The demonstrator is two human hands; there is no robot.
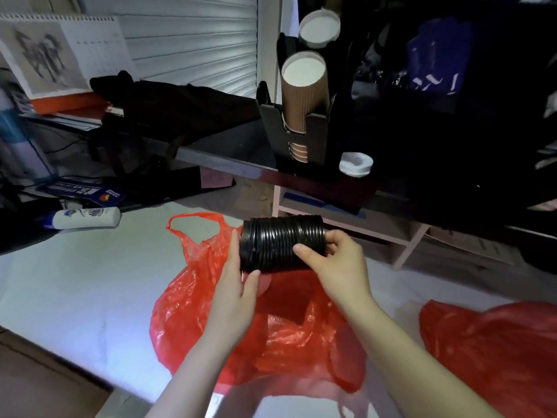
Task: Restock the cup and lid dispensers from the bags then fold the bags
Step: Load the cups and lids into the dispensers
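One lid stack [281,244], black, rims too close to count. Long axis runs left-right, about level. It sits in the air just over a red bag [187,321]. Left hand [238,285] clamps the left end and right hand [334,263] wraps the right end, thumb across the front. Two red bags on the white table [75,291]: the one under the hands is open with a dark shape inside, can't tell what. The second bag [494,351] lies crumpled at right, contents hidden. Behind is one black dispenser [271,122] with two cup stacks in it, brown [304,95] in front, another [319,28] behind. One white lid [355,164] sits at its base.
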